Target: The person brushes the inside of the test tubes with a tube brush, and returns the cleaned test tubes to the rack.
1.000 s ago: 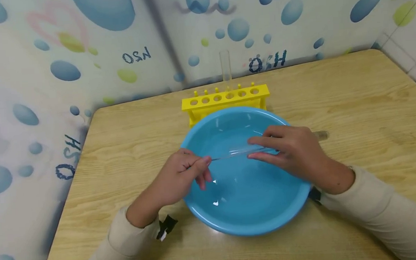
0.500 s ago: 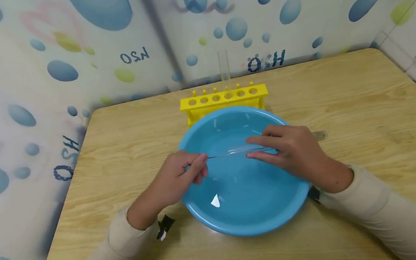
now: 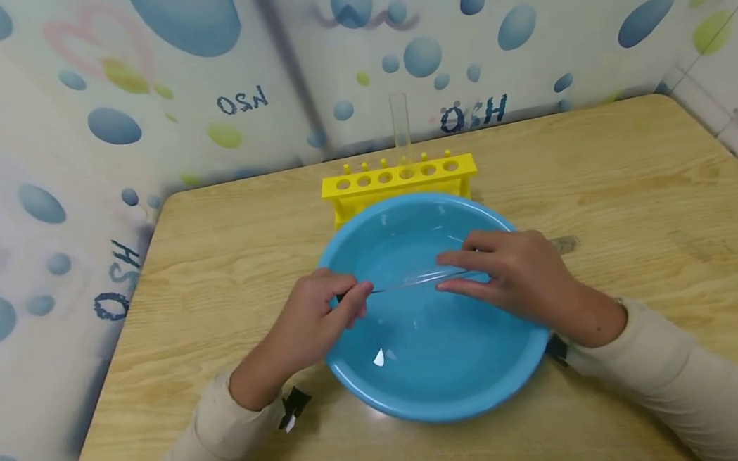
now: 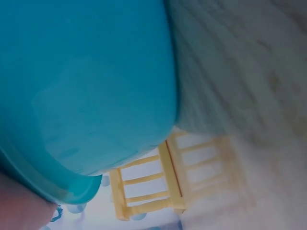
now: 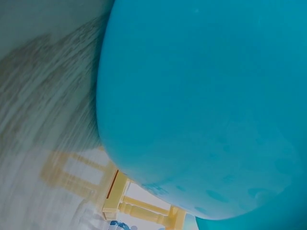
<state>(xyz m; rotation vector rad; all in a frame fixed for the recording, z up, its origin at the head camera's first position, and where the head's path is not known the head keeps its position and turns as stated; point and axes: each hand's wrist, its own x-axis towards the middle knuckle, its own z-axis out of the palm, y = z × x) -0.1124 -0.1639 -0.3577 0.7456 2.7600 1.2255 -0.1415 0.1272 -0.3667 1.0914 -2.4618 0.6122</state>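
Over the blue basin (image 3: 430,396), my two hands work on a clear glass test tube (image 3: 419,278) with a thin wire running into its mouth. The left hand (image 3: 311,318) pinches that wire, the twisted stem of a test tube brush (image 3: 382,289), between thumb and curled fingers. From the other side, the right hand (image 3: 517,271) holds the tube, thumb below and fingers above. Past this hand the tube's far end shows brownish bristles inside. Most of the tube's middle is hidden by the right hand. Both wrist views show mainly the basin's outer wall (image 4: 105,86).
Behind the basin stands a yellow test tube rack (image 3: 397,177), with one clear test tube (image 3: 400,119) upright in it. The wooden table (image 3: 219,268) meets a patterned wall (image 3: 178,115) at the back. Black straps (image 3: 296,406) show at the sleeves.
My left hand pulls slightly left, then comes back a little to the right. Its lower fingers have curled in. The right hand keeps its hold and sits slightly lower.
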